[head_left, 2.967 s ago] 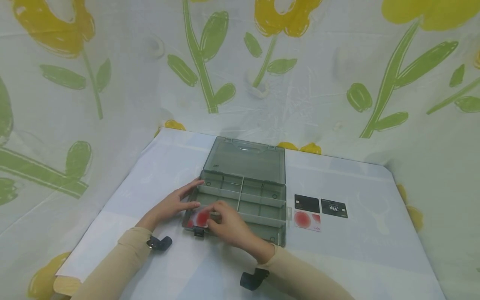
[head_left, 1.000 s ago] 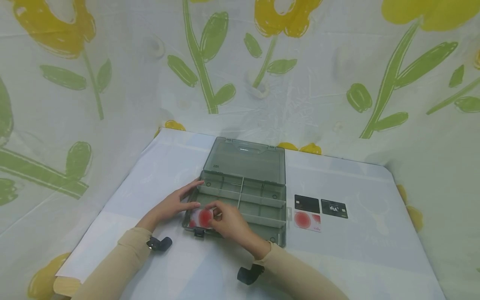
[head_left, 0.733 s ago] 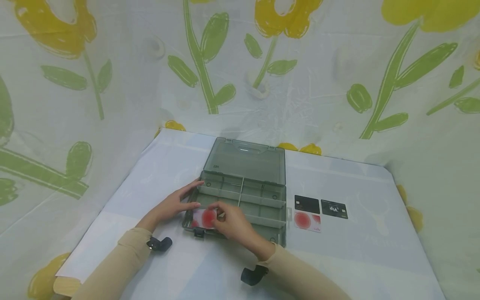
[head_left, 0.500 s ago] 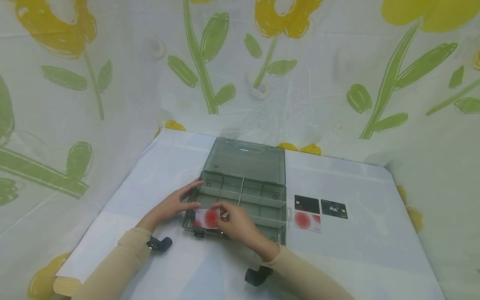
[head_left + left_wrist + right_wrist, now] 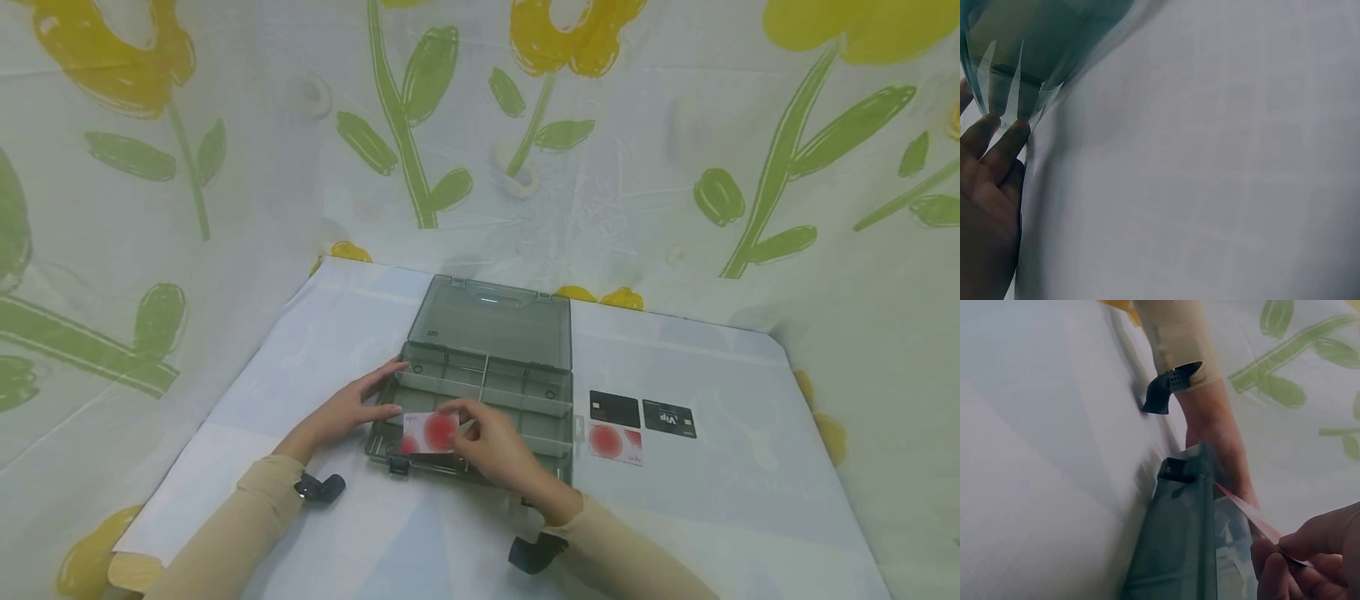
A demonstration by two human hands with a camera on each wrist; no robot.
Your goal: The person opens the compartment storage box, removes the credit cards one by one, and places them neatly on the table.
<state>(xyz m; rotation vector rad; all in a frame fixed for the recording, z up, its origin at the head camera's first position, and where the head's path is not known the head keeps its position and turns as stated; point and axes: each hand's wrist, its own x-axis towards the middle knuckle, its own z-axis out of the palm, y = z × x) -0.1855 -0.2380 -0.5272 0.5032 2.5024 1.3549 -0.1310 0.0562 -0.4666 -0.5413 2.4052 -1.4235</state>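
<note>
A translucent grey-green compartment box (image 5: 522, 400) lies with its lid (image 5: 491, 323) folded back. My right hand (image 5: 492, 443) pinches the right edge of a pink-and-white card (image 5: 429, 433) with a red circle, tilted above the front left compartment. Thumb and fingers of the right hand (image 5: 1316, 556) meet on the thin card (image 5: 1250, 515) in the right wrist view. At the box's left side rests my left hand (image 5: 351, 410), its fingers extended against the wall. The left wrist view has those fingertips (image 5: 1019, 128) touching the clear side. Whatever lies under the card is mostly hidden.
Right of the box lie a plain black card (image 5: 614, 409), a black VIP card (image 5: 669, 418) and another pink card (image 5: 615, 442). A latch (image 5: 399, 467) sits on the box's front edge. Flower-printed cloth (image 5: 637, 167) rises behind the white table (image 5: 750, 500).
The pinched pink card, low in the front left compartment before, has risen and shifted right with my right hand. My left hand, the box and the loose cards stay put.
</note>
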